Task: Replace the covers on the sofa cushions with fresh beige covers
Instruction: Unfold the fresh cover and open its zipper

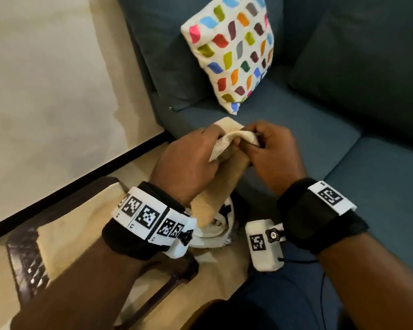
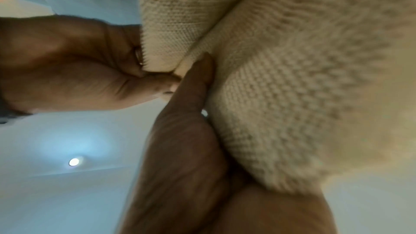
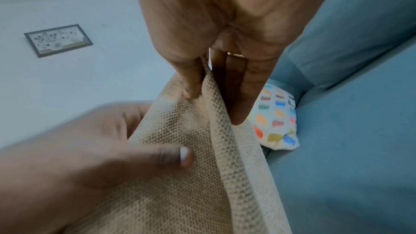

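Both of my hands hold a beige woven cover (image 1: 221, 184) by its top edge, above the front of the blue sofa seat (image 1: 308, 132). My left hand (image 1: 210, 148) grips the fabric with curled fingers, and the rest hangs down toward the floor. My right hand (image 1: 255, 141) pinches the same edge just to the right. In the right wrist view the right hand (image 3: 211, 102) pinches a fold of the cover (image 3: 180, 184) between thumb and fingers. A cushion in a multicoloured patterned cover (image 1: 234, 51) leans in the sofa's corner.
A dark blue back cushion (image 1: 358, 65) lies at the right of the sofa. White cloth (image 1: 215, 231) is piled on the floor under my hands. At lower left stands a dark table (image 1: 22, 265) with beige cloth (image 1: 65, 234) on it. The wall (image 1: 45, 91) is to the left.
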`<state>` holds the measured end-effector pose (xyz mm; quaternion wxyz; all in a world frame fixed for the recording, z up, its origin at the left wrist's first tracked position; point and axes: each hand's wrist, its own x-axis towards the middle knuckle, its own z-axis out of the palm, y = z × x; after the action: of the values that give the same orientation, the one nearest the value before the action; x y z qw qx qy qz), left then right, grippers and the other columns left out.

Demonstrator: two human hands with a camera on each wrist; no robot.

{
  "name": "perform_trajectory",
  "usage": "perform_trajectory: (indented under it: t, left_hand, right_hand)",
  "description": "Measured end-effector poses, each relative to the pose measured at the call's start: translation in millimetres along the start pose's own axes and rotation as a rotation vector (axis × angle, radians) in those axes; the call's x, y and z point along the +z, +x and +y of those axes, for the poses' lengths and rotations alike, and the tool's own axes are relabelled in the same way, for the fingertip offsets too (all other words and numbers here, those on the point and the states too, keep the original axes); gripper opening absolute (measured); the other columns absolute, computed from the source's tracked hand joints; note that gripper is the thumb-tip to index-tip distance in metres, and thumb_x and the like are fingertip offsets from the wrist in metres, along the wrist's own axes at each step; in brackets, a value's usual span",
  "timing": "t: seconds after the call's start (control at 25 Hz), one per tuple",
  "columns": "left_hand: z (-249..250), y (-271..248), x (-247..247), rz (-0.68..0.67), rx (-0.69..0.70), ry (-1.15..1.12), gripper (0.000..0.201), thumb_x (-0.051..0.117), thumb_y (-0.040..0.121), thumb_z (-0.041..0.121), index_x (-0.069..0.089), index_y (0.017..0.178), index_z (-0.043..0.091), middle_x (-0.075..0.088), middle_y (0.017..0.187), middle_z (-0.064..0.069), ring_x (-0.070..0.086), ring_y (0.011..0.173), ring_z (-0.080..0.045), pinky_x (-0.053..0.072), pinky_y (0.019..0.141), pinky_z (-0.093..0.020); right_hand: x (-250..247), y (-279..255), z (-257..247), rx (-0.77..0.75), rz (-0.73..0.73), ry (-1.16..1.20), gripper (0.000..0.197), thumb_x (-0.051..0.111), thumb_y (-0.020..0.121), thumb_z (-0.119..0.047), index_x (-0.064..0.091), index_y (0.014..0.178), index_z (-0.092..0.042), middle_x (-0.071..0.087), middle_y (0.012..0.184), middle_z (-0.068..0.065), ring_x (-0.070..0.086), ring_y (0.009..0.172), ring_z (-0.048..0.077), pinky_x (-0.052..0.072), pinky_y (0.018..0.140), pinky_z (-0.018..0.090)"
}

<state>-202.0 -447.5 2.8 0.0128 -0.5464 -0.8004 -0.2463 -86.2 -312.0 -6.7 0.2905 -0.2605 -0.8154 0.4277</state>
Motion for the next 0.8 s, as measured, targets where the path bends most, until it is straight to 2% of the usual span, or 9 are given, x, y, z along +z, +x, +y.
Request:
perform_trajectory:
  t: [0.08,0.16,0.28,0.36,0.44,0.56,0.64,0.72,0.8]
  left_hand:
    - [5.3,16.7,13.9,-0.017,0.023,0.052,0.019,0.062,0.089,0.027,0.057,0.107,0.023,0.066,0.096,-0.001,0.062,0.087,-0.025,0.040,0.066,-0.032]
    - [23.1,35.7,28.1,-0.047,0.019,0.019,0.009,0.060,0.089,0.030,0.059,0.095,0.025,0.065,0.086,0.000,0.063,0.081,-0.026,0.048,0.065,-0.038]
    - [75.8,68.4,46.0,-0.002,0.036,-0.112,0.006,0.064,0.089,0.032,0.062,0.091,0.027,0.067,0.085,0.003,0.063,0.082,-0.022,0.047,0.068,-0.036]
    - [122.6,84.9,55.6,0.003,0.103,-0.241,0.005,0.065,0.089,0.026,0.065,0.094,0.027,0.069,0.087,0.004,0.064,0.084,-0.019,0.048,0.069,-0.036]
    - [170.8,92.7,63.0,-0.043,0.235,-0.278,0.009,0.065,0.088,0.028,0.065,0.096,0.026,0.070,0.085,0.002,0.065,0.085,-0.023,0.049,0.070,-0.039]
    - [246.6,96.9,75.2,-0.193,0.354,-0.309,0.016,0.064,0.090,0.033,0.061,0.087,0.018,0.066,0.066,0.002,0.069,0.069,-0.019,0.050,0.067,-0.038]
    - [283.3,100.2,82.6,-0.256,0.318,-0.402,0.023,0.064,0.091,0.032,0.059,0.080,0.013,0.066,0.059,-0.002,0.068,0.051,-0.011,0.051,0.062,-0.032]
    - [302.5,105.2,90.1,-0.288,0.228,-0.510,0.026,0.065,0.091,0.031,0.062,0.082,0.006,0.069,0.060,-0.005,0.069,0.049,-0.012,0.054,0.062,-0.031]
    - [316.2,107.1,95.5,-0.359,0.088,-0.733,0.031,0.067,0.092,0.025,0.062,0.090,-0.005,0.069,0.068,-0.010,0.072,0.056,-0.020,0.061,0.065,-0.039]
  right_hand:
    - [-47.2,-2.9,11.1,0.000,0.080,-0.038,0.005,0.072,0.087,-0.031,0.071,0.090,-0.026,0.070,0.080,-0.006,0.068,0.077,0.017,0.058,0.068,0.050]
    - [-98.5,-12.7,24.3,0.016,0.181,-0.051,0.007,0.073,0.088,-0.028,0.072,0.091,-0.021,0.071,0.081,-0.001,0.070,0.076,0.019,0.061,0.065,0.048]
    - [-168.2,-39.4,46.3,0.064,0.293,-0.076,0.009,0.071,0.091,-0.020,0.072,0.097,-0.013,0.071,0.085,0.001,0.071,0.076,0.011,0.063,0.064,0.036]
    - [-212.7,-58.8,68.1,0.100,0.383,-0.165,0.013,0.067,0.093,-0.017,0.070,0.106,-0.015,0.072,0.094,-0.001,0.070,0.085,0.011,0.062,0.072,0.039]
    - [-251.0,-76.7,92.0,0.181,0.494,-0.290,0.032,0.062,0.092,-0.013,0.064,0.123,-0.020,0.070,0.111,-0.002,0.067,0.102,0.017,0.057,0.087,0.046]
    - [-293.1,-111.6,111.8,0.401,0.658,-0.435,0.051,0.063,0.090,-0.015,0.048,0.139,-0.018,0.066,0.122,0.009,0.062,0.112,0.028,0.049,0.097,0.042]
    - [-299.6,-135.8,109.3,0.388,0.776,-0.517,0.046,0.069,0.087,-0.019,0.050,0.129,-0.015,0.063,0.116,0.007,0.060,0.102,0.023,0.049,0.091,0.041]
    - [-292.3,-154.3,95.1,0.232,0.855,-0.549,0.027,0.069,0.088,-0.031,0.054,0.107,-0.018,0.059,0.095,-0.001,0.053,0.081,0.013,0.048,0.073,0.036]
    - [-281.9,-170.9,78.8,0.156,0.735,-0.502,0.038,0.057,0.090,-0.058,0.053,0.090,-0.020,0.055,0.075,-0.007,0.050,0.064,0.009,0.042,0.057,0.029]
